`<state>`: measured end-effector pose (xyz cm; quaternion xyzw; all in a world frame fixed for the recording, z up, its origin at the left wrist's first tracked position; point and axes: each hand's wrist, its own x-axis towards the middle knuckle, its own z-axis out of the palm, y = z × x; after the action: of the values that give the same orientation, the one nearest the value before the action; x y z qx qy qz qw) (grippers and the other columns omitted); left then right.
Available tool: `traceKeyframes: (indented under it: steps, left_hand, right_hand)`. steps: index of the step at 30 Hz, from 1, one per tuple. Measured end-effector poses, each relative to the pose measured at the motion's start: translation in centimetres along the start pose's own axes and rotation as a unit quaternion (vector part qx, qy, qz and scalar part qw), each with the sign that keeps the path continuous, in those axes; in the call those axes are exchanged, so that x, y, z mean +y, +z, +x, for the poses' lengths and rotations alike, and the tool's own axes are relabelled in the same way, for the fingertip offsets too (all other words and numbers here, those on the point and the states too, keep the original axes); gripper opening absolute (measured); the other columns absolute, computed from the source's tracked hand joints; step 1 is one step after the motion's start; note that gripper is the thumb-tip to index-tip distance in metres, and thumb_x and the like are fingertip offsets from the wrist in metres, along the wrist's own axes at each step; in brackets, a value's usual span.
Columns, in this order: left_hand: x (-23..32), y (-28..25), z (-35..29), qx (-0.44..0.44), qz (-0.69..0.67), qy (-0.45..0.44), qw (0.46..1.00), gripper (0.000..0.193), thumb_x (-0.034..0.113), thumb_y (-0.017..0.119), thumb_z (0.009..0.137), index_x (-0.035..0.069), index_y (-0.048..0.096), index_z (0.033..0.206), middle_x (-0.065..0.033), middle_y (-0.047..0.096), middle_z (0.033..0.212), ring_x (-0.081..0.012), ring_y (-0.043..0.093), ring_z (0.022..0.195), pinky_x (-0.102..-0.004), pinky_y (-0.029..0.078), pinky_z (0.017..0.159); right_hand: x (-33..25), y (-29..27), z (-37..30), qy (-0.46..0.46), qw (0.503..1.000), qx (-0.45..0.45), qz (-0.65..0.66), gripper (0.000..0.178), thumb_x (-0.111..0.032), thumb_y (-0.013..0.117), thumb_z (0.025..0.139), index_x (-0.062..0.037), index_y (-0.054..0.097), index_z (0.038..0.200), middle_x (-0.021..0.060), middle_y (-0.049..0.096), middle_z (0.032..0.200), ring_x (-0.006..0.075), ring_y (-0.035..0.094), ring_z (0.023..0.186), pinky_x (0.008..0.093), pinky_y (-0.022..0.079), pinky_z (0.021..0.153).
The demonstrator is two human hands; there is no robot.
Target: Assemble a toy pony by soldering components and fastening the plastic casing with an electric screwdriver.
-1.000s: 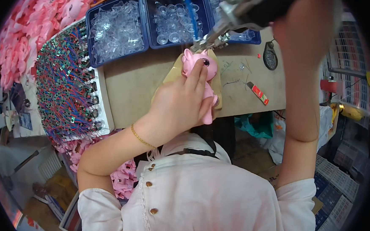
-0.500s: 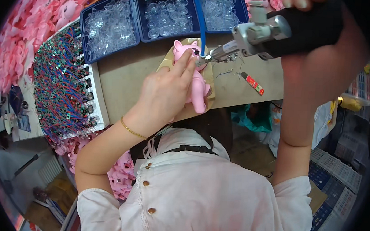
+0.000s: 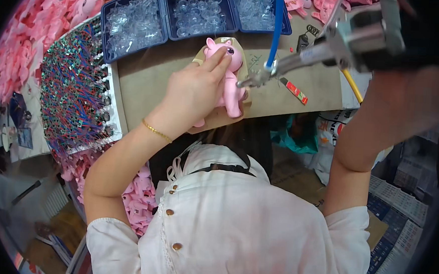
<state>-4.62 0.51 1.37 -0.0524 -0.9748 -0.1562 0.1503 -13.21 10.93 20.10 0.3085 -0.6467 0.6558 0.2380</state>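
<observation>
A pink toy animal (image 3: 230, 95) with a painted eye lies in a tan, toy-shaped holder (image 3: 244, 45) on the table. My left hand (image 3: 195, 88) rests over its left side, index and middle fingers pressed together on the head and neck; the thumb is hidden. Up at the right, my right hand (image 3: 408, 93) grips a powered screwdriver (image 3: 310, 54) by its black handle; motion blurs it and the fingers are mostly out of sight. Its slim metal nose points left, with the tip at the toy's body, though I cannot tell if they touch. A blue hose (image 3: 276, 30) runs to the nose.
Three joined blue bins (image 3: 167, 10) of clear plastic parts stand behind the holder. Wired circuit boards (image 3: 76, 88) fill a white tray at left, beside heaped pink shells (image 3: 34, 35). A red-and-green cutter-like strip (image 3: 295, 91) and a yellow stick (image 3: 352, 86) lie at right.
The screwdriver has shifted right and down, its tip going from the toy's head to its body. My left hand stays on the toy. The whole view has shifted slightly.
</observation>
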Motion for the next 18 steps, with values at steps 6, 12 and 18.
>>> traceKeyframes:
  steps: [6, 12, 18]
  left_hand:
    - [-0.3, -0.3, -0.2, -0.034, -0.013, -0.05, 0.998, 0.037, 0.02, 0.054, 0.078, 0.011, 0.057, 0.114, -0.0018, 0.054, 0.125, -0.0246, 0.063, 0.077, -0.0344, 0.054, 0.062]
    - [-0.1, -0.8, -0.1, -0.017, -0.024, -0.046, 0.999, 0.039, 0.018, 0.053, 0.079, 0.013, 0.055, 0.118, -0.0007, 0.053, 0.125, -0.0242, 0.064, 0.076, -0.0342, 0.054, 0.062]
    - [-0.4, -0.1, -0.6, -0.019, -0.017, -0.045, 0.999, 0.039, 0.015, 0.057, 0.074, 0.008, 0.056, 0.112, -0.0033, 0.055, 0.122, -0.0234, 0.063, 0.074, -0.0342, 0.053, 0.061]
  right_hand:
    - [0.2, -0.3, -2.4, 0.062, 0.996, -0.025, 0.062, 0.041, -0.035, 0.054, 0.088, 0.0008, 0.05, 0.108, 0.0024, 0.047, 0.062, 0.0102, 0.049, 0.051, 0.0215, 0.042, 0.046]
    - [1.1, -0.5, -4.1, 0.125, 0.984, -0.041, 0.119, 0.039, -0.033, 0.051, 0.09, 0.0015, 0.048, 0.109, 0.0024, 0.048, 0.064, 0.0099, 0.049, 0.053, 0.0212, 0.042, 0.047]
    - [0.5, 0.1, -3.7, 0.143, 0.975, -0.089, 0.144, 0.035, -0.028, 0.047, 0.092, 0.0022, 0.046, 0.11, 0.0027, 0.047, 0.067, 0.01, 0.048, 0.054, 0.0215, 0.042, 0.049]
